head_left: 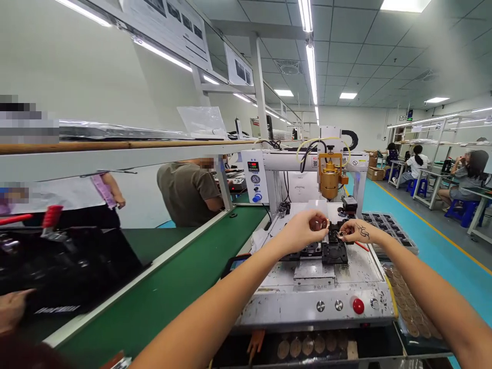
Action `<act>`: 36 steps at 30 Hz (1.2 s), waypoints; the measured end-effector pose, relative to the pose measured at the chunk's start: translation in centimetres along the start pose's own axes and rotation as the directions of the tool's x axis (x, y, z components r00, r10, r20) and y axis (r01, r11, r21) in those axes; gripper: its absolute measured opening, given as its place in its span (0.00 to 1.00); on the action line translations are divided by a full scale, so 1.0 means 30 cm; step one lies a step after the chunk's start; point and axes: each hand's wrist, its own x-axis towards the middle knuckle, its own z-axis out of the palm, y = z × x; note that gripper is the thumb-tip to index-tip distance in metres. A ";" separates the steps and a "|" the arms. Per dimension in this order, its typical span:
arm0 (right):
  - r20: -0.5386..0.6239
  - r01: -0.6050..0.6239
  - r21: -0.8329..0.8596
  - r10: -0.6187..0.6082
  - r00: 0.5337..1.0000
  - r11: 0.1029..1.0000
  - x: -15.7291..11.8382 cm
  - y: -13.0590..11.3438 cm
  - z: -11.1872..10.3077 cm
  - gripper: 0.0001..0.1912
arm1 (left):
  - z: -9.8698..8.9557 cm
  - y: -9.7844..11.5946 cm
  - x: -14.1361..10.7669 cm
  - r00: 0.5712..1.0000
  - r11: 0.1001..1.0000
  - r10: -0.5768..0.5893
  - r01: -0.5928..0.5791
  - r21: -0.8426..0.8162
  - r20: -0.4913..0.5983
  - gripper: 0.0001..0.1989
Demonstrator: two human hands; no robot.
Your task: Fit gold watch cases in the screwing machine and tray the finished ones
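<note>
My left hand (312,228) is closed in a pinch on a thin copper-coloured ring (325,224). A little to its right, my right hand (352,231) pinches a small copper-coloured piece (341,234), whose full shape its fingers hide. Both hands hover over the black fixture (334,253) on the bed of a white benchtop machine (269,307). Behind them hangs the machine's brass-coloured head (329,179), pointing down. Whether either copper piece touches the fixture, I cannot tell.
A control box (253,177) stands left of the machine, beside a green conveyor belt (184,277). The front panel carries a red button (358,306). Round copper-coloured discs (403,302) lie in a tray at right, near a black-celled tray (390,228). Other people work nearby.
</note>
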 end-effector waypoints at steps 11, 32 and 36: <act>-0.173 0.089 -0.063 -0.099 0.980 0.994 -0.012 0.015 0.055 0.16 | -0.062 0.017 -0.305 0.997 0.996 -0.063 0.061 -0.059 -0.037 0.13; -0.803 -0.227 -0.036 0.107 0.587 0.973 -0.745 -0.123 0.462 0.18 | 0.284 -0.208 -0.800 0.982 0.966 -0.181 0.189 -0.179 0.061 0.14; -0.846 -0.255 -0.019 0.120 0.520 0.967 -0.723 -0.151 0.530 0.15 | 0.466 -0.264 -0.746 0.966 0.980 -0.066 0.110 -0.167 0.249 0.17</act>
